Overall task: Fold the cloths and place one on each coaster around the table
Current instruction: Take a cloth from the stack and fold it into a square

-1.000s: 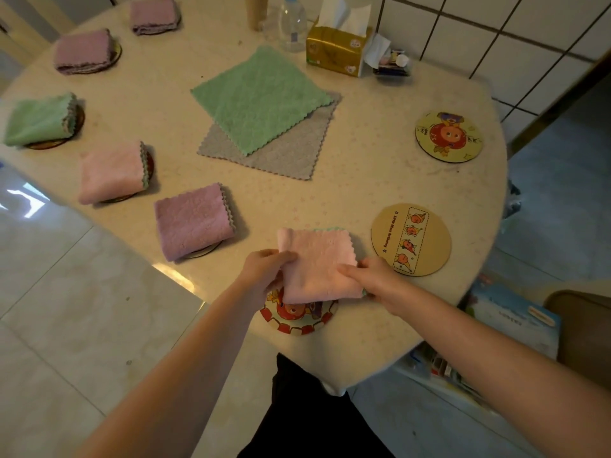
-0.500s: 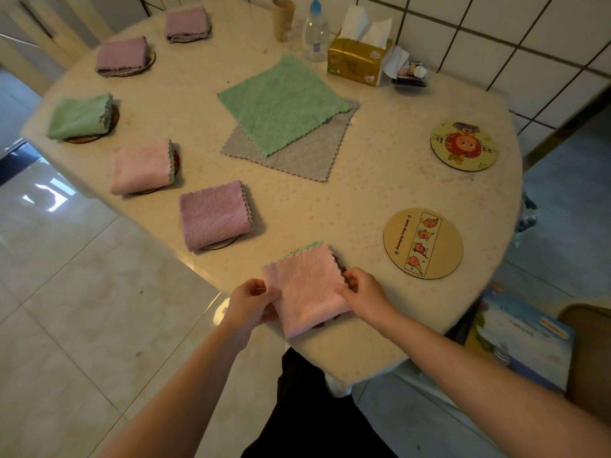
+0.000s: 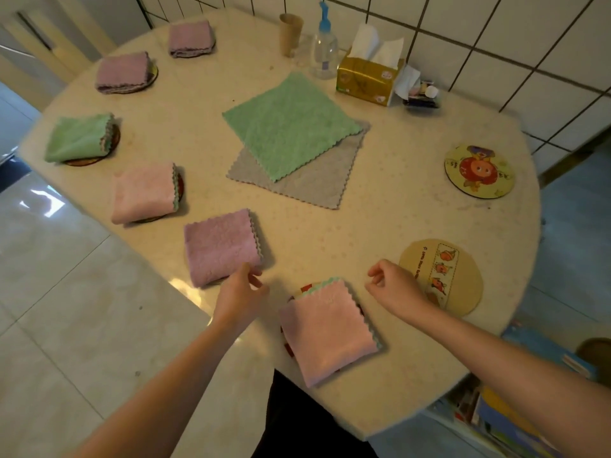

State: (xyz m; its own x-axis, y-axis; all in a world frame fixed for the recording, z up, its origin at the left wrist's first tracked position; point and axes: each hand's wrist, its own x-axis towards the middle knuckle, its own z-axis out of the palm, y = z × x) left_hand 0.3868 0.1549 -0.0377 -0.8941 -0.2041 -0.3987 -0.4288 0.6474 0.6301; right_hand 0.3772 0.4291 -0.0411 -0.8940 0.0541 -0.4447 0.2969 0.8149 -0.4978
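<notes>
A folded pink cloth (image 3: 327, 332) lies on a red-rimmed coaster (image 3: 305, 288) at the table's near edge. My left hand (image 3: 239, 297) hovers just left of it and my right hand (image 3: 395, 285) just right of it, both with loosely curled fingers that hold nothing. Two bare coasters sit to the right: a tan one (image 3: 446, 276) partly under my right hand and a yellow one (image 3: 479, 170) farther back. An unfolded green cloth (image 3: 291, 125) lies over an unfolded grey cloth (image 3: 314, 181) mid-table. Several folded cloths on coasters line the left edge, the nearest purple (image 3: 220, 246).
At the back stand a paper cup (image 3: 291, 33), a pump bottle (image 3: 324, 51), a tissue box (image 3: 368, 77) and a small tray of bits (image 3: 421, 95). The round table (image 3: 380, 206) meets a tiled wall behind. Books (image 3: 515, 418) lie on the floor at lower right.
Both hands have let go of the folded pink cloth, which now rests on the red-rimmed coaster, and have drawn apart to either side. The view has tilted up.
</notes>
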